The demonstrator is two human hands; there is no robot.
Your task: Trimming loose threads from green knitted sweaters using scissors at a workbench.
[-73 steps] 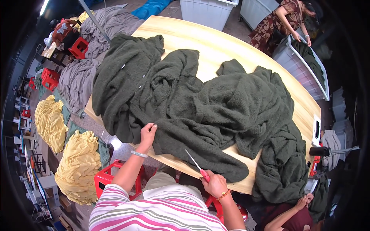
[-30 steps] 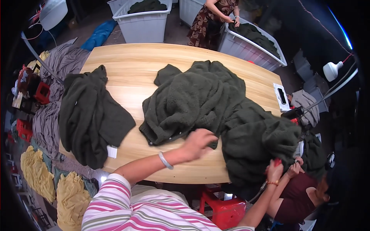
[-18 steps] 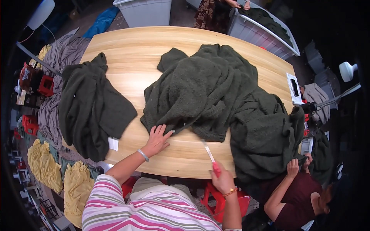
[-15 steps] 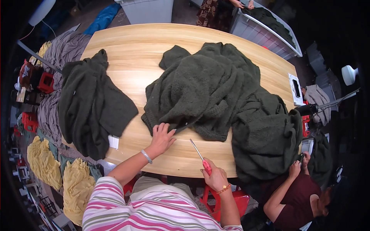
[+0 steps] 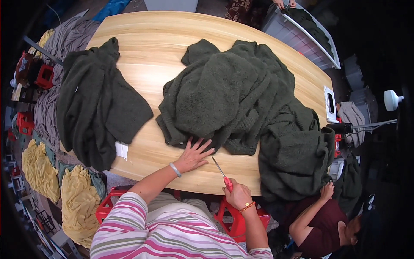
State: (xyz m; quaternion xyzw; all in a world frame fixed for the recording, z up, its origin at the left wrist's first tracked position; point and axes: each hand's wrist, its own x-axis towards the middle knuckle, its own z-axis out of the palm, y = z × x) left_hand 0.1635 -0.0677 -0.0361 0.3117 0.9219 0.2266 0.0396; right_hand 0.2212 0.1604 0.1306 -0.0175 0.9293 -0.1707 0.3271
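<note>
Dark green fleece garments (image 5: 233,95) lie heaped on the middle and right of a pale wooden table (image 5: 172,39). Left hand (image 5: 194,154) lies flat on the tabletop, fingers spread, fingertips touching the near edge of the heap; a bracelet sits on that wrist. Right hand (image 5: 237,194) is closed around the red handle of small scissors (image 5: 221,172), at the near table edge; the thin blades point up and left toward the heap, tip just short of it and near the left hand. Whether the blades are parted cannot be told. One separate green garment (image 5: 97,103) lies apart on the left end of the table, a white tag at its lower corner. Yellow cloth (image 5: 77,203) is piled on the floor at left. Another person (image 5: 327,224) sits at lower right, one hand raised to the hanging fleece.
</note>
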